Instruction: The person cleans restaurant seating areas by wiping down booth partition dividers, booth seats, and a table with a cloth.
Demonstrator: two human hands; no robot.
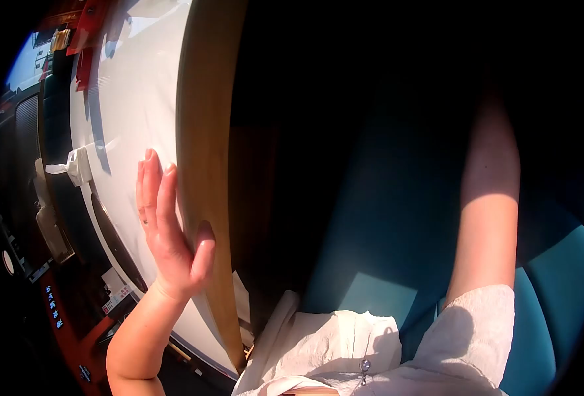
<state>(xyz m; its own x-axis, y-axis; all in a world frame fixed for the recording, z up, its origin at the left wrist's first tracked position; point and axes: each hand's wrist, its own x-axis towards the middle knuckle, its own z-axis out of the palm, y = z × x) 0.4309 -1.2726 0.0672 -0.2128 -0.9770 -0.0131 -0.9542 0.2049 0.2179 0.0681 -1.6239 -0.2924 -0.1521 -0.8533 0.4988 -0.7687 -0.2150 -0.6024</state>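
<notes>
My left hand [176, 231] is at the wooden edge [203, 165] of a white table [140, 86], with its fingers stretched out and the thumb apart. It holds nothing, and I cannot tell whether it rests on the tabletop or hovers just over it. A ring shows on one finger. My right forearm [486, 231] reaches along a teal padded seat [371, 251] and fades into deep shadow. The right hand itself is lost in the dark, so neither its fingers nor anything in them can be made out.
A white tissue pack [79, 166] with a tissue sticking out lies at the table's far side. Red objects [87, 66] are at the top left. Beyond the table are a dark seat [56, 119] and a white box with printed squares [116, 290].
</notes>
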